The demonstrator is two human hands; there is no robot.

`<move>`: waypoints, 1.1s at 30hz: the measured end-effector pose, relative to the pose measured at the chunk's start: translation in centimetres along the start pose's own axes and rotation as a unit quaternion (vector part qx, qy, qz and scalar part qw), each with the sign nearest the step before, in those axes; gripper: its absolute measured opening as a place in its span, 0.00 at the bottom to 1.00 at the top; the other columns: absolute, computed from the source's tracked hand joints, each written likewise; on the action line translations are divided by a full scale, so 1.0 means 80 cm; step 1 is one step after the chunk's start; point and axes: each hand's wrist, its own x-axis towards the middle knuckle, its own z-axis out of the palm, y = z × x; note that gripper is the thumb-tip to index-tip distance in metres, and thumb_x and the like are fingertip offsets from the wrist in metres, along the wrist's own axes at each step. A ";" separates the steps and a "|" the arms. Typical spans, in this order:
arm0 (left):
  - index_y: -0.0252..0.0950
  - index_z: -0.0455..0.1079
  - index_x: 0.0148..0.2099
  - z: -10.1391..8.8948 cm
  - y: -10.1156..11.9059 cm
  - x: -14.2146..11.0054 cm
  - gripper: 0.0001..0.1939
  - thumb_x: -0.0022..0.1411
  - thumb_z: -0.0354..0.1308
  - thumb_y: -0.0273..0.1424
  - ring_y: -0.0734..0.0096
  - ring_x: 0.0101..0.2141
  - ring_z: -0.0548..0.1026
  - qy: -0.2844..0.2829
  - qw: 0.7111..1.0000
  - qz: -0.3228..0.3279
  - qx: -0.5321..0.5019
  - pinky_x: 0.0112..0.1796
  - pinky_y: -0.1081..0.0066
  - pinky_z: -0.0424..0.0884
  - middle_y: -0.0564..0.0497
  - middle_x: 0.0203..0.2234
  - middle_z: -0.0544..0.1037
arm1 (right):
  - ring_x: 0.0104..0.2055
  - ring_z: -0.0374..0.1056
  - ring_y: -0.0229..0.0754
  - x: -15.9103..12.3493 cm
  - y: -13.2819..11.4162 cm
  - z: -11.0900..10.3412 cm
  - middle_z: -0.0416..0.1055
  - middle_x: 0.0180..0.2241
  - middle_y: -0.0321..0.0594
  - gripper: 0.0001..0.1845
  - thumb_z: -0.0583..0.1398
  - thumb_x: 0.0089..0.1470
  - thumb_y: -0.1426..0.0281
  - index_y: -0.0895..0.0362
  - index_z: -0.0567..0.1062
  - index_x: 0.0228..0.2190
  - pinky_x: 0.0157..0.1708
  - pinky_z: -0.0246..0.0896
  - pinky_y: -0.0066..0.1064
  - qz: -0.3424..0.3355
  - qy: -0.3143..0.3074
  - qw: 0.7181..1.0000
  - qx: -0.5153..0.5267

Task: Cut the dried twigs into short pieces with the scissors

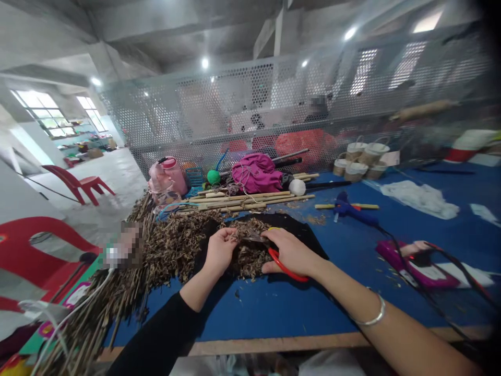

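My right hand [288, 250] is closed around a pair of scissors with a red handle [289, 269]. Their blades [253, 238] point left toward my left hand, over a pile of brown dried plant bits [250, 263]. With fingers pinched together, my left hand [220, 249] holds a piece of the dried plant at the pile's upper left; its exact shape is hidden. Beneath the pile lies a black cloth or sheet [309, 237]. Left of my hands spreads a large heap of dried stalks with crinkled brown heads [176, 245].
A blue tabletop [270, 313] carries bamboo sticks [250, 201], a blue glue gun [354, 211], a purple device [417, 269] with cables, small pots [356, 171] and a magenta cloth bundle [258, 172]. Behind stands a perforated metal screen [195, 115]. Red chairs [47, 250] are at left.
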 end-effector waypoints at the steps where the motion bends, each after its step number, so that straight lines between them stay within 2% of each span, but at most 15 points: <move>1: 0.31 0.70 0.29 0.001 0.000 -0.001 0.11 0.38 0.64 0.28 0.80 0.22 0.69 0.003 1.000 -0.012 -0.016 0.26 0.79 0.63 0.55 0.20 0.74 | 0.46 0.63 0.52 0.001 -0.002 0.003 0.68 0.43 0.51 0.44 0.64 0.33 0.45 0.61 0.69 0.47 0.48 0.57 0.41 -0.007 0.009 1.000 0.000; 5: 0.31 0.70 0.29 0.005 0.002 -0.005 0.13 0.38 0.65 0.30 0.83 0.19 0.65 -0.008 0.996 -0.058 -0.065 0.22 0.81 0.59 0.55 0.20 0.73 | 0.45 0.64 0.51 0.000 -0.002 0.014 0.69 0.42 0.50 0.41 0.63 0.36 0.46 0.60 0.69 0.46 0.45 0.60 0.40 -0.009 0.025 1.000 0.009; 10: 0.32 0.68 0.29 0.008 0.007 -0.009 0.13 0.40 0.64 0.31 0.83 0.20 0.66 -0.011 0.995 -0.059 -0.084 0.23 0.81 0.62 0.55 0.21 0.72 | 0.42 0.67 0.48 -0.003 -0.005 0.016 0.71 0.41 0.49 0.36 0.61 0.40 0.46 0.61 0.70 0.44 0.43 0.60 0.36 -0.001 0.032 0.999 0.011; 13: 0.33 0.66 0.35 0.007 0.007 -0.010 0.18 0.41 0.65 0.32 0.82 0.22 0.68 -0.006 0.995 -0.044 -0.088 0.25 0.80 0.64 0.56 0.23 0.73 | 0.35 0.68 0.44 -0.004 -0.009 0.014 0.73 0.33 0.44 0.28 0.59 0.45 0.48 0.58 0.72 0.38 0.35 0.60 0.31 -0.005 0.023 1.000 0.005; 18: 0.34 0.61 0.39 0.003 0.002 -0.008 0.21 0.43 0.65 0.33 0.84 0.17 0.62 -0.005 0.998 -0.018 -0.061 0.21 0.81 0.60 0.62 0.15 0.66 | 0.25 0.66 0.40 -0.007 -0.010 0.014 0.71 0.23 0.40 0.23 0.54 0.51 0.49 0.57 0.71 0.28 0.26 0.55 0.27 0.010 -0.001 1.000 -0.009; 27: 0.35 0.59 0.36 0.000 -0.001 -0.004 0.18 0.44 0.64 0.31 0.84 0.14 0.60 -0.004 0.999 -0.004 0.037 0.18 0.82 0.54 0.63 0.12 0.66 | 0.23 0.66 0.40 -0.010 -0.010 0.006 0.71 0.22 0.40 0.22 0.52 0.52 0.50 0.55 0.72 0.26 0.24 0.53 0.26 0.049 -0.041 0.998 -0.010; 33: 0.33 0.62 0.32 0.009 0.011 -0.009 0.18 0.41 0.67 0.33 0.83 0.17 0.66 -0.002 0.994 -0.083 -0.068 0.22 0.80 0.63 0.59 0.16 0.68 | 0.25 0.68 0.42 -0.015 -0.020 0.008 0.73 0.23 0.42 0.21 0.53 0.52 0.51 0.55 0.74 0.31 0.26 0.55 0.27 0.096 -0.012 0.995 0.005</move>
